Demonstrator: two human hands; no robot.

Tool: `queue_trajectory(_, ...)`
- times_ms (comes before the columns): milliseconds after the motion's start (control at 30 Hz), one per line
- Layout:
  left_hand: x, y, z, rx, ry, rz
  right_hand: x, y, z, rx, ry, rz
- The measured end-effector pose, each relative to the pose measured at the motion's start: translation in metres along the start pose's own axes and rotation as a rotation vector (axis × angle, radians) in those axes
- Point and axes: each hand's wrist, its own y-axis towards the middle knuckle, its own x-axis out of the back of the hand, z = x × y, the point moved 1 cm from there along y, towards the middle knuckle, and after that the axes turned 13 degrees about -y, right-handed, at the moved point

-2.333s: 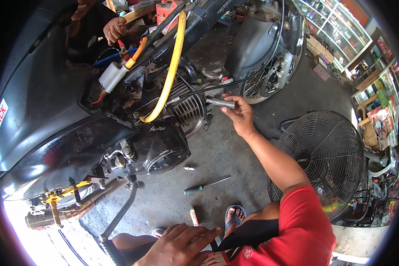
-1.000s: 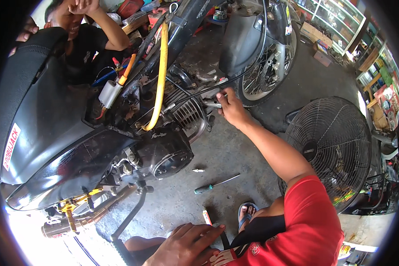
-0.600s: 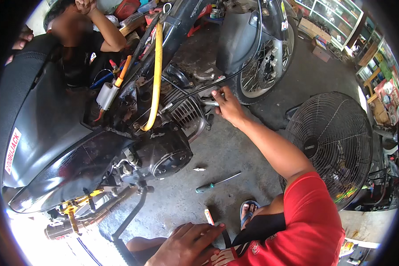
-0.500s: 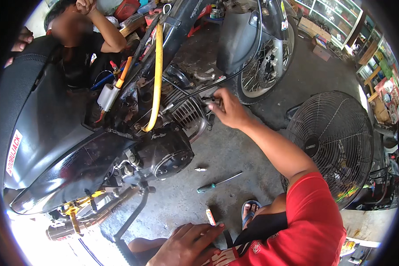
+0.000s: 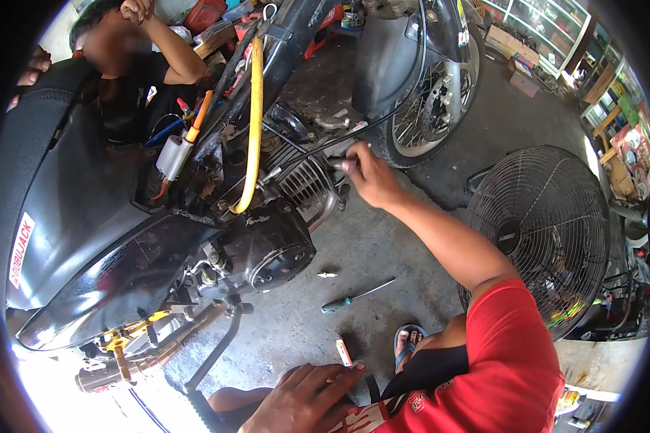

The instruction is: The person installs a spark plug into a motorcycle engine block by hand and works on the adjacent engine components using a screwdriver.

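At the cylinder head of a motorcycle engine, my right hand is closed, thumb and fingers pinching a small dark metallic piece. Its kind is mostly hidden by the fingers. My left hand lies flat near my knee with its fingers stretched out, holding nothing. On the concrete below the engine are a spark plug and a screwdriver with a green handle. Closer to me, a small white and orange box sits beside my left hand. A yellow hose hangs down onto the engine.
A large black floor fan stands close to my right arm. Beyond the engine is the front wheel. A person sits across the motorcycle, one arm raised. The black seat fills the left. Glass shelving lines the far right.
My right hand has shifted slightly, its fingers turning a little at the cylinder head. My left hand and the things on the floor stay in place.
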Motion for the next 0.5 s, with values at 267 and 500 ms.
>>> queue_trajectory(267,0.009,0.008,-0.01,0.062,-0.027,0.091,0.006,-0.002,-0.005,0.512,-0.265,-0.33)
queue_trajectory(500,0.008,0.006,-0.006,0.064,-0.031,0.055,0.017,0.003,0.018,-0.449,0.086,0.263)
